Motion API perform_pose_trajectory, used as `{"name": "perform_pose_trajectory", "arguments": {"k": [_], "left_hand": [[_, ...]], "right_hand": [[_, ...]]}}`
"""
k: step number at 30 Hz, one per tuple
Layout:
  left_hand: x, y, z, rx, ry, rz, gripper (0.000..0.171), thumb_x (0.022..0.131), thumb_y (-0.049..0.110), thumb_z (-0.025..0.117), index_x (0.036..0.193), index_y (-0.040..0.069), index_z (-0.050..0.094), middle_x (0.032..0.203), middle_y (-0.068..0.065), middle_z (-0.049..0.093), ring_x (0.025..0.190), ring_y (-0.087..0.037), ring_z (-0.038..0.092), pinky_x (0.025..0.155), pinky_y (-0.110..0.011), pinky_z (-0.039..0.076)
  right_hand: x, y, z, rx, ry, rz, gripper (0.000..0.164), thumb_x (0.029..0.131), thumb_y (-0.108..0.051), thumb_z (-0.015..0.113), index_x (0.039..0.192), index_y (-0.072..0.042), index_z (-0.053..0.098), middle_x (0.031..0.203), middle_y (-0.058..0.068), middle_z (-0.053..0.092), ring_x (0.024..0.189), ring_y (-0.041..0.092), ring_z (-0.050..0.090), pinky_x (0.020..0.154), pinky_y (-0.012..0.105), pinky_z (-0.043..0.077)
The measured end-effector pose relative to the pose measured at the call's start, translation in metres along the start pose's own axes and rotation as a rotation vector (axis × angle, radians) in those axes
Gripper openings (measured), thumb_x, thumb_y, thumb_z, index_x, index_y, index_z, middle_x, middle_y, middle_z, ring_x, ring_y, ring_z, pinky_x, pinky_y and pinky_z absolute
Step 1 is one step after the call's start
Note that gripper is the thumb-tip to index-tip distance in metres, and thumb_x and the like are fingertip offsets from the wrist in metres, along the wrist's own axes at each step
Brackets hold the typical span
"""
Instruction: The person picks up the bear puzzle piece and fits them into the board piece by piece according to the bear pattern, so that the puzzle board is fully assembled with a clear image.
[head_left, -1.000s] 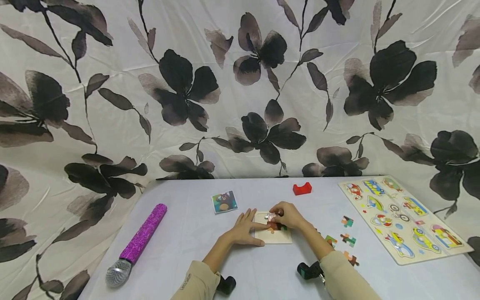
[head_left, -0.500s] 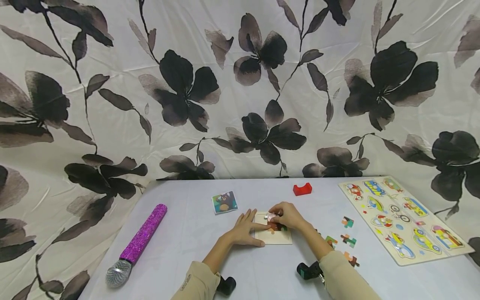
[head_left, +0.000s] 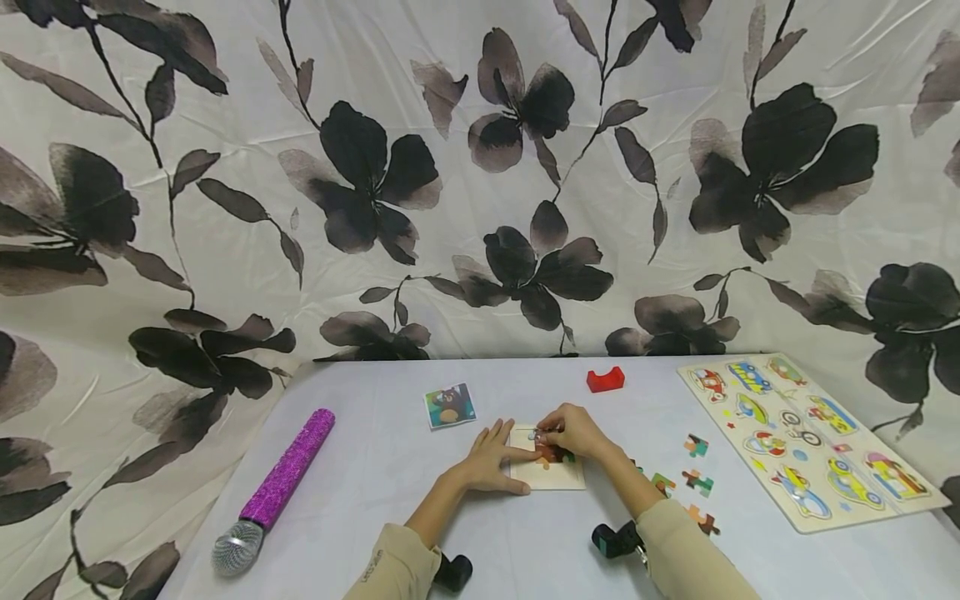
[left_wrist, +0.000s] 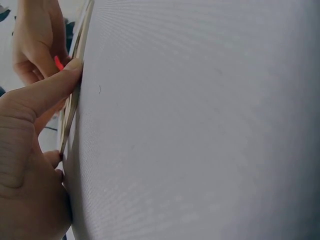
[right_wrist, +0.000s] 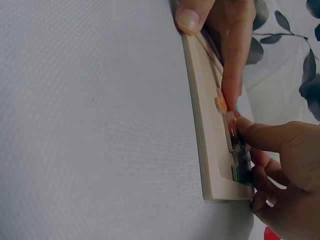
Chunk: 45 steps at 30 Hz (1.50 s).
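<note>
Cream tray (head_left: pixel 557 480), brown-and-orange puzzle pieces (head_left: pixel 552 455)

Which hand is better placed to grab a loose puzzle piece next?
Probably the right hand: the loose puzzle pieces lie on its side of the wooden board, while the left hand rests over the opposite side.

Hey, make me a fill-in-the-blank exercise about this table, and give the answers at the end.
1. Over the wooden tray, a puzzle piece is pinched by the person's ____ hand.
2. The glittery microphone lies on the person's ____ side.
3. The small block near the table's far edge is colored ____.

Missing words: right; left; red.
</note>
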<state>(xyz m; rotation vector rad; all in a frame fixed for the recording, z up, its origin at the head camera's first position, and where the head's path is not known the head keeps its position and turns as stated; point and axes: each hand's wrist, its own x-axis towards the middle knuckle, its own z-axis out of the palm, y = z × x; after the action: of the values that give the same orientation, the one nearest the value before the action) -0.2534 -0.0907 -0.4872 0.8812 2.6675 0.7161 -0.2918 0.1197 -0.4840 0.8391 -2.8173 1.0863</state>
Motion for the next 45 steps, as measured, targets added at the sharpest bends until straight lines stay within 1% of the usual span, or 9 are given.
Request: {"name": "perform_pose_trajectory", "arguments": {"k": [4,10,17,21,28,33,39,42,45], "left_hand": [[-0.001,0.000,0.000,-0.005,-0.001,-0.004,0.059,0.078,0.036,0.074,0.131,0.017,0.058,0.152,-0.028,0.015,0.141,-0.045,0.007,0.112,-0.059,0.008],[-0.002,0.003,-0.001,-0.001,-0.001,-0.016,0.058,0.078,0.037,0.074,0.130,0.016,0.059,0.152,-0.028,0.016,0.141,-0.044,0.007,0.112,-0.058,0.009],[-0.003,0.004,-0.002,0.008,-0.001,-0.010,0.058,0.078,0.037,0.074,0.130,0.017,0.059,0.152,-0.028,0.016,0.141,-0.045,0.007,0.112,-0.059,0.009],[-0.002,0.003,-0.001,0.009,-0.002,-0.019,0.058,0.078,0.038,0.073,0.130,0.018,0.059,0.152,-0.027,0.016,0.141,-0.044,0.007,0.112,-0.058,0.008],[-0.001,0.001,0.000,0.005,0.004,-0.006,0.058,0.078,0.037,0.074,0.130,0.018,0.059,0.152,-0.028,0.016,0.141,-0.045,0.007,0.112,-0.059,0.009],[-0.001,0.000,0.000,0.003,0.013,0.004,0.060,0.078,0.037,0.074,0.132,0.017,0.057,0.151,-0.028,0.016,0.141,-0.045,0.008,0.112,-0.059,0.009],[-0.002,-0.002,0.000,-0.091,0.073,0.032,0.080,0.073,0.034,0.078,0.141,0.010,0.042,0.150,-0.027,0.022,0.140,-0.044,0.011,0.113,-0.059,0.007],[-0.002,-0.003,0.002,-0.134,0.114,0.012,0.093,0.068,0.033,0.081,0.143,0.004,0.033,0.149,-0.023,0.028,0.140,-0.041,0.016,0.114,-0.055,0.008],[0.000,-0.005,0.004,-0.140,0.133,-0.019,0.102,0.065,0.033,0.083,0.143,-0.004,0.029,0.148,-0.022,0.031,0.140,-0.040,0.019,0.115,-0.051,0.010]], "right_hand": [[0.000,0.001,0.000,0.005,-0.013,-0.004,0.015,0.080,-0.004,0.071,0.094,0.002,0.074,0.086,0.007,0.069,0.078,0.016,0.056,0.067,0.026,0.049],[-0.003,0.003,0.003,0.022,0.035,-0.009,0.015,0.079,-0.004,0.072,0.092,0.003,0.074,0.083,0.008,0.064,0.076,0.017,0.056,0.066,0.026,0.050],[-0.008,0.008,0.003,-0.065,0.048,-0.126,0.013,0.082,-0.001,0.068,0.092,0.006,0.073,0.085,0.008,0.058,0.079,0.019,0.053,0.069,0.028,0.047],[-0.010,0.010,0.002,-0.076,0.032,-0.143,0.014,0.083,-0.005,0.069,0.093,0.005,0.074,0.087,0.007,0.056,0.081,0.018,0.050,0.068,0.028,0.045],[-0.011,0.014,0.002,-0.002,0.076,-0.029,0.013,0.079,-0.013,0.075,0.083,0.000,0.076,0.085,0.004,0.058,0.080,0.016,0.054,0.070,0.028,0.048],[-0.013,0.015,0.002,0.012,0.087,0.007,0.015,0.080,-0.013,0.074,0.088,0.000,0.076,0.090,0.005,0.061,0.085,0.021,0.057,0.076,0.036,0.050],[-0.016,0.018,0.001,0.007,0.091,-0.010,0.017,0.081,-0.012,0.073,0.091,0.002,0.075,0.093,0.008,0.063,0.088,0.024,0.059,0.079,0.039,0.050],[-0.017,0.018,0.000,0.020,0.097,-0.017,0.017,0.081,-0.011,0.073,0.091,0.002,0.075,0.093,0.008,0.064,0.087,0.023,0.059,0.074,0.034,0.050],[-0.020,0.018,-0.003,0.057,0.098,-0.010,0.017,0.081,-0.009,0.073,0.093,0.003,0.074,0.095,0.010,0.065,0.088,0.023,0.059,0.071,0.028,0.049]]}}
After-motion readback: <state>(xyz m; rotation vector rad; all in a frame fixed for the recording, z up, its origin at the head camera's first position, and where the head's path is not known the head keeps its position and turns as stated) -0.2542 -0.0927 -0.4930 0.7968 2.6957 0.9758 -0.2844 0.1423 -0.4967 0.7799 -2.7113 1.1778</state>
